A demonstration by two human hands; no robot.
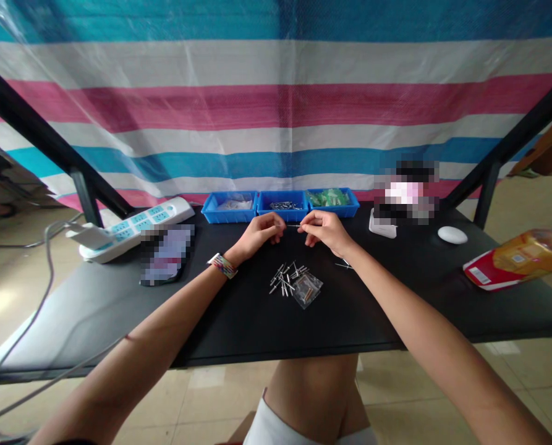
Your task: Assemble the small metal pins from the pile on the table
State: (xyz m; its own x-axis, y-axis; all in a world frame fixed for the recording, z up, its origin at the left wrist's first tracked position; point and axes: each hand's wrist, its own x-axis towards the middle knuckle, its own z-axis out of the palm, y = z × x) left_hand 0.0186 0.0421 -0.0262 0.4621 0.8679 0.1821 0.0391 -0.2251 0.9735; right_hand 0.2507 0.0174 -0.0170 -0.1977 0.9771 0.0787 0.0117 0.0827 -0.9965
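Note:
My left hand (259, 233) and my right hand (324, 230) meet over the black table (238, 321), just in front of the blue trays. Both pinch a thin metal pin (293, 226) between their fingertips, one hand at each end. A woven band is on my left wrist. Below the hands lies a loose heap of several similar metal pins (285, 277) beside a small clear plastic bag (307, 290). One or two more pins (345, 265) lie under my right wrist.
Three blue trays (282, 205) line the table's far edge, holding small parts. A white power strip (134, 226) and cable lie at left, a blurred dark item (164, 253) beside it. A white mouse (452, 235) and a red-orange packet (517, 258) lie at right. A striped tarp hangs behind.

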